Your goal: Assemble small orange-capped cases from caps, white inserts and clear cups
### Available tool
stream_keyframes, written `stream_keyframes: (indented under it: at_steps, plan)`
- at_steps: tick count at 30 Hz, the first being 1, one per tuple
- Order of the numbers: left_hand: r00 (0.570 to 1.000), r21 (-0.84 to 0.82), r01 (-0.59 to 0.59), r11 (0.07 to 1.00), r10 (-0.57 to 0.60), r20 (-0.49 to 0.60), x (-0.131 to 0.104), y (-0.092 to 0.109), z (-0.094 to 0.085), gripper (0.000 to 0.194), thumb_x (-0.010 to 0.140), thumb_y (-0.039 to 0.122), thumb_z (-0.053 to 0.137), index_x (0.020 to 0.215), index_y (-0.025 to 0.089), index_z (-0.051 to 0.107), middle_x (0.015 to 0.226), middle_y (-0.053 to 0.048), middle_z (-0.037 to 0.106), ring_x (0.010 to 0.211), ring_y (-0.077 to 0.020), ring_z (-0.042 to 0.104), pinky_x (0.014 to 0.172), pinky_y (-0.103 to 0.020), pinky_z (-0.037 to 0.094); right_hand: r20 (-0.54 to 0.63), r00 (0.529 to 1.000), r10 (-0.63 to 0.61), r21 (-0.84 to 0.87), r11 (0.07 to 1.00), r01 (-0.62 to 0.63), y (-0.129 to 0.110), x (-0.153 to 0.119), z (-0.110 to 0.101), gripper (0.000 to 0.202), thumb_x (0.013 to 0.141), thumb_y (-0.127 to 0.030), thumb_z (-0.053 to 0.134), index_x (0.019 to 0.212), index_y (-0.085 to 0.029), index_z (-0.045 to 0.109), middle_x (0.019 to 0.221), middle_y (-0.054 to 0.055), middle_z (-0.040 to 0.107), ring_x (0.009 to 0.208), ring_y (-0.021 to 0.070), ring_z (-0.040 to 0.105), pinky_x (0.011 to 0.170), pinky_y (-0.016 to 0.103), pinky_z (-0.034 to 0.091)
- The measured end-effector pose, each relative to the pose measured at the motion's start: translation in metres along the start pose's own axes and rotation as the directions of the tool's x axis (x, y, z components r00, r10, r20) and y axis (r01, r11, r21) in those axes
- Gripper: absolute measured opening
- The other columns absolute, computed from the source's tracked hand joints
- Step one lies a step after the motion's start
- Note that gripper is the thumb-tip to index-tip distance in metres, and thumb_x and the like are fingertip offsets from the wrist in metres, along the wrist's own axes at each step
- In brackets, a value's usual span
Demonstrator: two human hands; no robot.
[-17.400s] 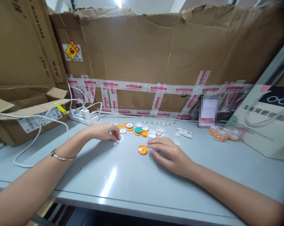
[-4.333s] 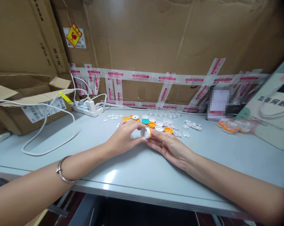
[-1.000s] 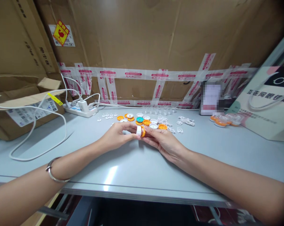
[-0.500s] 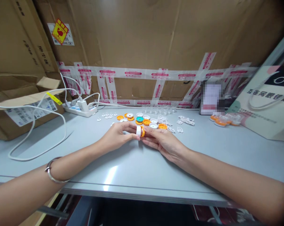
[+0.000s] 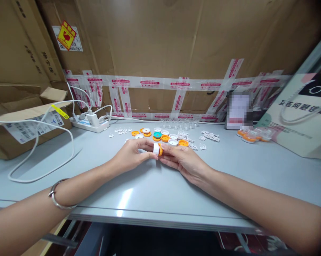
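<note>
My left hand (image 5: 135, 153) pinches a white round plastic piece (image 5: 156, 149) between thumb and fingers. Pressed face to face with it is an orange round plastic ring (image 5: 161, 149), gripped by the fingers of my right hand (image 5: 185, 160). Both pieces stand on edge, held just above the table's surface. Behind the hands lie several round plastic parts: a teal disc (image 5: 157, 135), an orange cap (image 5: 183, 143) and a white cap (image 5: 172, 142). The inner faces of the held pieces are hidden.
Small white knobs (image 5: 120, 131) lie at the back left, and clear cups (image 5: 179, 124) stand along the back. White flat parts (image 5: 210, 136) are heaped at right, near orange-and-clear assemblies (image 5: 249, 137). A power strip (image 5: 92, 125), looped cable (image 5: 40, 179), phone (image 5: 237, 111) and paper bag (image 5: 296, 121) surround them.
The white and orange pieces now sit closer together, with less gap showing between them. The hands have stayed nearly in place; the whole view has shifted slightly.
</note>
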State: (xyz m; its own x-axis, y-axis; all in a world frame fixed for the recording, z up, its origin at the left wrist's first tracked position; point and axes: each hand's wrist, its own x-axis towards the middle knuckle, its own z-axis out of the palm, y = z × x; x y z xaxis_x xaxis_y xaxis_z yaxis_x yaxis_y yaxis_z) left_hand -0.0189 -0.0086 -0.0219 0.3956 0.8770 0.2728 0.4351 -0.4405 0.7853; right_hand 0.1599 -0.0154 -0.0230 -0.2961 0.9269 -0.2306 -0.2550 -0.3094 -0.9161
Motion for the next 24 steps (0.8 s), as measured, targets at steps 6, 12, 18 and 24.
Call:
stream_keyframes:
  at_steps: [6,12,18,24]
  plan:
    - [0.999,0.069,-0.025,0.997,0.027,-0.025,-0.002,0.002,0.001,0.019,0.073,0.025,0.066,0.090,0.018,0.065,0.090,-0.001,0.070,0.086,-0.0169,0.065,0.068,-0.022,0.048,0.014,1.000,-0.002,-0.004,1.000,0.002,0.001,-0.001,0.000,0.012,0.079,-0.021,0.063,0.079,-0.012,0.072,0.087,0.008,0.072,0.076,0.0102,0.067,0.074,0.018,0.053]
    - [0.996,0.183,-0.075,0.980,0.084,-0.043,-0.004,0.004,0.001,0.016,0.074,0.027,0.066,0.088,0.019,0.067,0.089,-0.001,0.071,0.083,-0.0156,0.065,0.070,-0.022,0.047,0.035,0.999,-0.015,0.003,1.000,0.015,0.002,-0.002,0.000,0.013,0.074,-0.023,0.069,0.077,-0.011,0.072,0.084,0.008,0.072,0.079,0.0115,0.067,0.079,0.021,0.053]
    - [0.987,0.294,-0.135,0.946,0.154,-0.042,-0.004,0.002,0.001,0.015,0.076,0.030,0.065,0.086,0.019,0.067,0.084,-0.001,0.071,0.080,-0.0160,0.065,0.071,-0.025,0.045,0.057,0.998,-0.030,-0.005,1.000,0.030,0.003,-0.003,0.001,0.014,0.068,-0.026,0.074,0.073,-0.013,0.073,0.082,0.007,0.072,0.079,0.0120,0.066,0.086,0.025,0.051]
    - [0.967,0.543,-0.173,0.822,0.245,-0.064,-0.011,0.001,0.003,0.017,0.076,0.034,0.065,0.087,0.022,0.064,0.082,0.002,0.071,0.074,-0.0162,0.062,0.084,-0.036,0.034,0.085,0.993,-0.078,-0.034,0.996,0.081,0.005,-0.004,0.002,0.019,0.062,-0.030,0.077,0.068,-0.013,0.073,0.078,0.007,0.072,0.082,0.0133,0.065,0.091,0.028,0.048]
